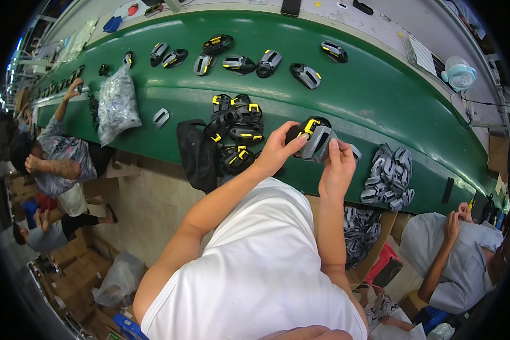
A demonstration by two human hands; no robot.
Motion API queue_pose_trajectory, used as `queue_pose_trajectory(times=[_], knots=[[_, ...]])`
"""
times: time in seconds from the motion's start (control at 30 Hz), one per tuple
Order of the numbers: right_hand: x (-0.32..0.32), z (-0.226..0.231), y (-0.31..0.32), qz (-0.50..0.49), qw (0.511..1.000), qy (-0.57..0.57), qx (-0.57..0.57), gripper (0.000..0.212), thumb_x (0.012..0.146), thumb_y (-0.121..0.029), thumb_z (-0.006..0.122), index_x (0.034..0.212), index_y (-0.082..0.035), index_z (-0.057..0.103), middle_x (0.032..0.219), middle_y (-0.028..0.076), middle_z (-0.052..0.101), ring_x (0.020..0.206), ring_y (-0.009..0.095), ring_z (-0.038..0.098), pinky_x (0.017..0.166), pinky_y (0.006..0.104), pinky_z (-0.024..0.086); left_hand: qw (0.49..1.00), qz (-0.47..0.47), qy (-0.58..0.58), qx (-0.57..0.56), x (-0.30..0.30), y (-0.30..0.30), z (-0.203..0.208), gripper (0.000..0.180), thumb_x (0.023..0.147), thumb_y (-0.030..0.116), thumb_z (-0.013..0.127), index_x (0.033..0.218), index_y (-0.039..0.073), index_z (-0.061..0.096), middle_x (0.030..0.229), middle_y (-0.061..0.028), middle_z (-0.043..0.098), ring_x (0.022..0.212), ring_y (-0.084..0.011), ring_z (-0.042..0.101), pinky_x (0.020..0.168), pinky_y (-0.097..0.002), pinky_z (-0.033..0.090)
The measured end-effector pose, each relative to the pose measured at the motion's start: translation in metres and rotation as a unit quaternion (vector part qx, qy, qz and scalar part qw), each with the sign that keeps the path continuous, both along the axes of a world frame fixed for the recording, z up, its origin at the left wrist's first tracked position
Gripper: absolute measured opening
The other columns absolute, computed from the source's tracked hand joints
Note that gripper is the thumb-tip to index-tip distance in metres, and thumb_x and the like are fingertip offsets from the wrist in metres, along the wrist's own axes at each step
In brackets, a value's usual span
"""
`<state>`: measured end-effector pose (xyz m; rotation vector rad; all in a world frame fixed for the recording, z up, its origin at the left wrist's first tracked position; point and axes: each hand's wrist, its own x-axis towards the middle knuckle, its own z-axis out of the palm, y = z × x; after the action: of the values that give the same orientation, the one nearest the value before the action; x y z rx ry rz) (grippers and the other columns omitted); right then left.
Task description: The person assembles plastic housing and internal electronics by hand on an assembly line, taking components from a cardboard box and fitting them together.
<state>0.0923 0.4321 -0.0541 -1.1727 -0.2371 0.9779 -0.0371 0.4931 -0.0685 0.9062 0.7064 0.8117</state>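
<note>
Above the bench edge in front of me, my left hand (279, 148) grips a black and yellow computer mouse (307, 127) from its left side. A grey top shell (317, 144) lies against the mouse's near face. On the right, my right hand (337, 170) pinches the shell's edge with thumb and fingertips. Whether the shell is seated on the mouse cannot be told. Left of my hands, several black and yellow mouse bodies (246, 113) are heaped beside a black bag (197, 156). A pile of loose grey shells (388, 175) lies to the right.
Several mice with grey shells (269, 63) are spread along the far green belt (374, 96). A clear plastic bag (119, 105) and a single shell (161, 118) lie left. Below the bench stands a box of grey shells (361, 232). People work at left and right (453, 260).
</note>
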Motion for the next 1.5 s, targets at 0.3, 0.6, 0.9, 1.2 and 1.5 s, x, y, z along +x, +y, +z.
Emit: queue_pose_trajectory(times=[0.3,0.6,0.9,1.2,1.5], knots=[[0.007,0.0,0.001,0.013,0.999,-0.029,0.03,0.01,0.085,-0.008,0.061,0.089,-0.001,0.055,0.085,0.004,0.059,0.077,0.007,0.053,0.074,0.0202,0.041,1.0,-0.011,0.025,-0.014,0.002,-0.003,0.012,0.03,0.088,0.03,0.057,0.095,0.001,0.052,0.078,0.0012,0.052,0.071,-0.004,0.045,0.063,-0.0192,0.038],[0.008,0.006,-0.004,0.002,0.999,-0.001,0.038,0.013,0.084,-0.01,0.063,0.087,-0.002,0.053,0.086,0.004,0.058,0.079,0.008,0.052,0.074,0.0207,0.041,0.998,0.025,0.06,-0.02,0.008,-0.008,-0.003,0.034,0.086,0.033,0.059,0.092,0.0,0.051,0.073,0.0007,0.05,0.067,-0.0039,0.043,0.058,-0.0192,0.037],[0.007,0.012,-0.005,0.086,0.996,-0.007,0.015,0.019,0.086,-0.012,0.06,0.099,0.0,0.053,0.093,0.004,0.057,0.083,0.009,0.053,0.076,0.0216,0.042,0.999,-0.03,0.019,0.021,0.009,-0.013,0.009,0.032,0.081,0.024,0.067,0.095,0.0,0.051,0.084,-0.0021,0.055,0.074,-0.005,0.049,0.064,-0.0203,0.042],[0.016,0.011,-0.017,0.235,0.966,-0.1,0.039,0.029,0.088,-0.013,0.056,0.11,0.005,0.053,0.095,0.007,0.061,0.083,0.009,0.056,0.076,0.0205,0.043,0.988,-0.04,0.071,0.128,0.006,0.0,0.012,0.03,0.083,0.028,0.064,0.087,0.0,0.055,0.068,-0.0025,0.056,0.061,-0.0063,0.047,0.053,-0.0216,0.039],[0.015,0.012,-0.02,0.159,0.984,-0.067,0.038,0.03,0.086,-0.01,0.058,0.111,0.007,0.052,0.098,0.008,0.06,0.088,0.012,0.056,0.08,0.0234,0.044,0.985,-0.125,0.048,0.11,0.004,-0.007,0.022,0.037,0.083,0.022,0.063,0.106,-0.002,0.046,0.092,-0.0076,0.056,0.083,-0.0092,0.052,0.072,-0.0247,0.044]])
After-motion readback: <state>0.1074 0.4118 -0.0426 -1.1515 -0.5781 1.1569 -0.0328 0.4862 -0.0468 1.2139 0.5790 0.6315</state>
